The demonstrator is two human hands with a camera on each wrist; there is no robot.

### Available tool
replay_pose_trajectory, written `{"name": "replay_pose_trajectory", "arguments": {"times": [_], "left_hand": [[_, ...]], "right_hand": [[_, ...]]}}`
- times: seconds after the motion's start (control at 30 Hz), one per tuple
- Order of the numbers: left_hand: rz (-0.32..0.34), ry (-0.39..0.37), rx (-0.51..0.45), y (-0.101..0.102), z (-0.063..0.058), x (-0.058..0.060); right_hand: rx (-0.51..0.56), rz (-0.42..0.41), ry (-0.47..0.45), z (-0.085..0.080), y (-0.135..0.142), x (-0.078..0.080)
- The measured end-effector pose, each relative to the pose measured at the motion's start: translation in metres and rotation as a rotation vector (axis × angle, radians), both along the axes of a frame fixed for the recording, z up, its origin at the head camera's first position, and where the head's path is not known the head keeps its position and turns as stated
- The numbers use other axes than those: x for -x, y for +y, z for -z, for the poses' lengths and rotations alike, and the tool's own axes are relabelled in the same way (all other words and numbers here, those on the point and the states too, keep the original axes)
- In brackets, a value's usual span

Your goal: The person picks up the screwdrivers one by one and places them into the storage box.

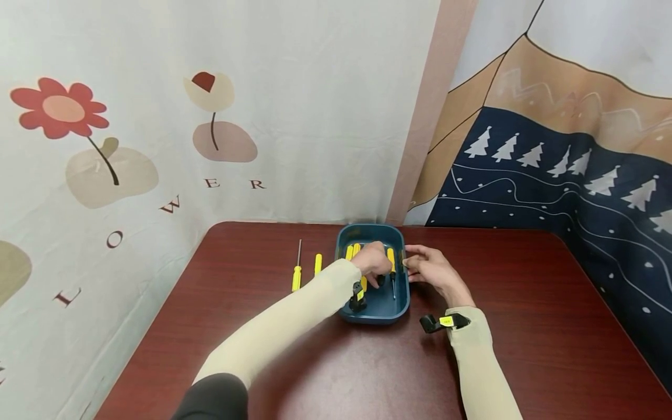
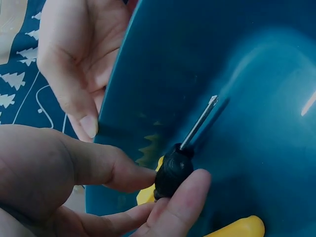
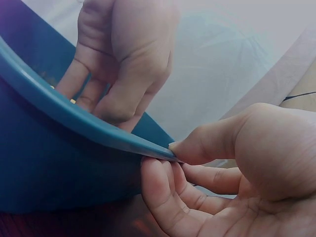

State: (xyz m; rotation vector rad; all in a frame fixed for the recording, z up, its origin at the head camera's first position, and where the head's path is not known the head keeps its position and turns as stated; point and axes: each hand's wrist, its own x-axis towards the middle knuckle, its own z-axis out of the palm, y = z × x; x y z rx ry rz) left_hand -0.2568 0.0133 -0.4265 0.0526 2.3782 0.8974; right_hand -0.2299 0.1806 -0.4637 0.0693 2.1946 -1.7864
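My left hand (image 1: 374, 261) reaches into a blue plastic tray (image 1: 371, 318). Seen from the left wrist, its thumb and fingers pinch the black part of a Phillips screwdriver (image 2: 174, 170), whose short metal shank points away from the fingers. Yellow shows behind that black part. My right hand (image 1: 434, 273) grips the tray's right rim, thumb over the edge and curled fingers underneath, as the right wrist view shows. Inside the tray, more yellow screwdriver handles (image 1: 350, 252) lie left of my left hand, partly covered by it.
A yellow-handled screwdriver (image 1: 297, 277) lies on the dark red table (image 1: 252, 262) left of the tray. Beside it is another yellow handle (image 1: 318, 263), partly hidden by my left sleeve (image 1: 294, 315). A printed curtain (image 1: 325, 116) hangs behind the table's far edge.
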Motion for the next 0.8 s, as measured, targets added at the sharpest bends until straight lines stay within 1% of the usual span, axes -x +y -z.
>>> {"name": "replay_pose_trajectory", "arguments": {"times": [0.1, 0.3, 0.43, 0.53, 0.8], "left_hand": [[0.017, -0.002, 0.011, 0.003, 0.003, -0.001], [0.009, -0.014, 0.003, 0.008, 0.005, -0.002], [0.011, -0.020, 0.023, 0.010, 0.005, -0.002], [0.004, -0.024, 0.032, 0.012, 0.006, -0.003], [-0.044, -0.044, 0.053, 0.017, 0.009, -0.004]], "right_hand": [[0.006, -0.006, 0.002, 0.000, 0.000, 0.000], [0.005, -0.016, 0.001, -0.001, 0.000, 0.000], [-0.001, -0.015, -0.008, -0.002, 0.000, -0.001], [0.000, -0.017, -0.006, -0.003, 0.000, -0.001], [0.000, -0.021, -0.006, -0.001, 0.001, -0.001]]}}
